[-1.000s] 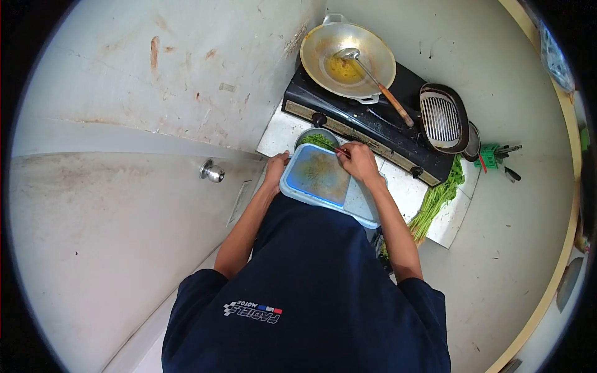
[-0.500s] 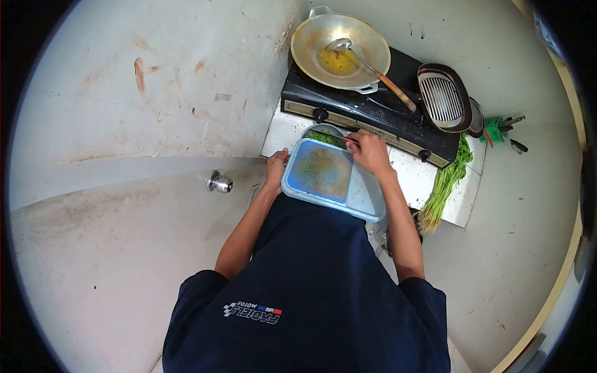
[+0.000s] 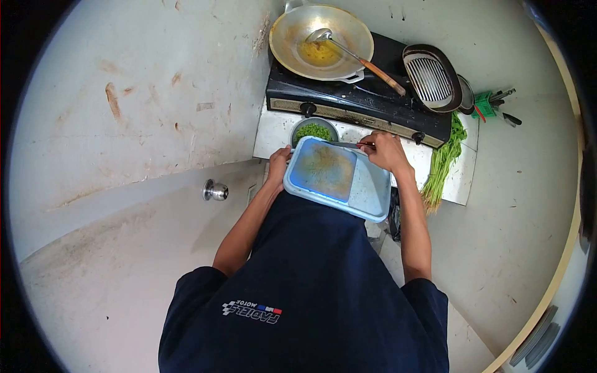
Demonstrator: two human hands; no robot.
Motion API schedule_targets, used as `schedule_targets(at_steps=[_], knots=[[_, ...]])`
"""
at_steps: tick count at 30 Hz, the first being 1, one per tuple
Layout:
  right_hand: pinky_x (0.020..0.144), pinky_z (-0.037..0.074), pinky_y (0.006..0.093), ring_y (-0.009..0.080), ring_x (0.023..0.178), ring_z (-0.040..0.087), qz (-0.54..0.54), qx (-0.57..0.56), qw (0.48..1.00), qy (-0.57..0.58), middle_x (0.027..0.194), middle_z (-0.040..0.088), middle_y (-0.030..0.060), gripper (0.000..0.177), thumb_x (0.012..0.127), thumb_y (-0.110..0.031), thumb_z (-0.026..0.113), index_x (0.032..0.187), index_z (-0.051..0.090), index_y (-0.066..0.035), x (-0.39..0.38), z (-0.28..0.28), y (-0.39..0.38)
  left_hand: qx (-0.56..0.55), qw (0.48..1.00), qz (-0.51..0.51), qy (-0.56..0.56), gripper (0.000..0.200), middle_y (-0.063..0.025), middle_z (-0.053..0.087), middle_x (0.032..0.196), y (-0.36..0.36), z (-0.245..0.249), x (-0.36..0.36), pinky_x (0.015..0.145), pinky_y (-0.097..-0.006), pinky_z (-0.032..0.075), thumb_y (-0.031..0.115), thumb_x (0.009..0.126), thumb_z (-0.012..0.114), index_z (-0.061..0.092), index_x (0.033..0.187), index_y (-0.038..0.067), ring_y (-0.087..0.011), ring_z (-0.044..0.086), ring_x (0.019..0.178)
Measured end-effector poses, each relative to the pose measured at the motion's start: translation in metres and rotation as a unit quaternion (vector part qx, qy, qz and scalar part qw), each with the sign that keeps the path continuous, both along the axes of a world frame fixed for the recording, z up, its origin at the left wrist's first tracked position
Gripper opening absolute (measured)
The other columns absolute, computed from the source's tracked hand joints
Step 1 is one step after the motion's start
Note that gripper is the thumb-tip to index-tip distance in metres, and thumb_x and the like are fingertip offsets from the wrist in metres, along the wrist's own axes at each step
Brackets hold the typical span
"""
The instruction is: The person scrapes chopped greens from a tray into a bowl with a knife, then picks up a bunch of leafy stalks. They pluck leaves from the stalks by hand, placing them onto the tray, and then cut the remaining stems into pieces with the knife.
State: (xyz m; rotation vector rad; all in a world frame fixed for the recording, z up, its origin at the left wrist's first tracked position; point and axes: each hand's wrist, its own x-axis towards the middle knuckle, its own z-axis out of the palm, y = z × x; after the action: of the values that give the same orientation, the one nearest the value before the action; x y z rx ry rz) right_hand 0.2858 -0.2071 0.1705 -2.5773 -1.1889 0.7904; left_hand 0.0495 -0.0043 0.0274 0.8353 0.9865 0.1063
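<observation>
A light blue tray (image 3: pixel 373 189) with a blue cutting board (image 3: pixel 329 174) in it is held tilted toward the counter. My left hand (image 3: pixel 279 166) grips the tray at its left edge. In my right hand (image 3: pixel 387 151) is a knife (image 3: pixel 346 145) with a reddish handle, its blade along the tray's far edge. Just beyond that edge sits a bowl (image 3: pixel 336 127) of chopped greens (image 3: pixel 313 131). Bits of green and brown residue mark the board.
Behind the bowl stands a black stove (image 3: pixel 348 99) with a wok (image 3: pixel 281 46) and a ladle (image 3: pixel 384 77). A grill pan (image 3: pixel 457 93) and long leafy greens (image 3: pixel 443 168) are at the right. A doorknob (image 3: pixel 215 190) juts out at the left.
My right hand and the knife have moved right, away from the bowl. More of the bowl and its chopped greens shows. The camera view has shifted slightly.
</observation>
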Motion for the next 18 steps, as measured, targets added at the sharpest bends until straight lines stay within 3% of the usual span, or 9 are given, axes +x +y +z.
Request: schedule_targets(at_steps=[5,9,12,18], knots=[[0.096,0.043,0.0600,0.0315,0.101,0.068,0.004,0.017,1.000,0.009,0.103,0.073,0.0100,0.021,0.087,-0.015,0.067,0.105,0.077,-0.015,-0.009,-0.014,0.011,-0.002,0.999,-0.033,-0.002,0.043,-0.0185,0.064,0.113,-0.003,-0.017,0.003,0.089,-0.0384,0.051,0.033,0.105,0.050,0.057,0.120,-0.007,-0.0247,0.061,0.099],[0.088,0.045,0.0572,0.0301,0.097,0.068,0.022,0.053,0.997,-0.058,0.103,0.068,0.0090,0.022,0.089,-0.014,0.064,0.106,0.076,-0.016,-0.018,-0.020,0.018,-0.029,1.000,-0.009,-0.002,0.044,-0.0204,0.064,0.114,-0.001,-0.009,0.006,0.089,-0.0397,0.053,0.032,0.105,0.047,0.057,0.120,-0.008,-0.0263,0.062,0.099],[0.087,0.046,0.0554,0.0307,0.097,0.067,0.007,0.048,0.996,-0.075,0.103,0.067,0.0092,0.022,0.090,-0.017,0.063,0.107,0.076,-0.015,-0.019,-0.016,0.022,-0.068,0.997,0.024,-0.011,0.036,-0.0150,0.063,0.101,0.004,-0.024,0.003,0.081,-0.0367,0.053,0.031,0.104,0.053,0.059,0.111,-0.004,-0.0215,0.059,0.092],[0.086,0.048,0.0536,0.0307,0.093,0.067,-0.001,0.058,0.998,-0.026,0.101,0.068,0.0104,0.022,0.093,-0.022,0.062,0.109,0.075,-0.015,-0.039,-0.031,0.027,-0.063,0.998,0.018,-0.018,0.037,-0.0147,0.063,0.103,0.007,-0.031,-0.002,0.081,-0.0362,0.052,0.031,0.104,0.052,0.059,0.113,-0.005,-0.0219,0.059,0.093]])
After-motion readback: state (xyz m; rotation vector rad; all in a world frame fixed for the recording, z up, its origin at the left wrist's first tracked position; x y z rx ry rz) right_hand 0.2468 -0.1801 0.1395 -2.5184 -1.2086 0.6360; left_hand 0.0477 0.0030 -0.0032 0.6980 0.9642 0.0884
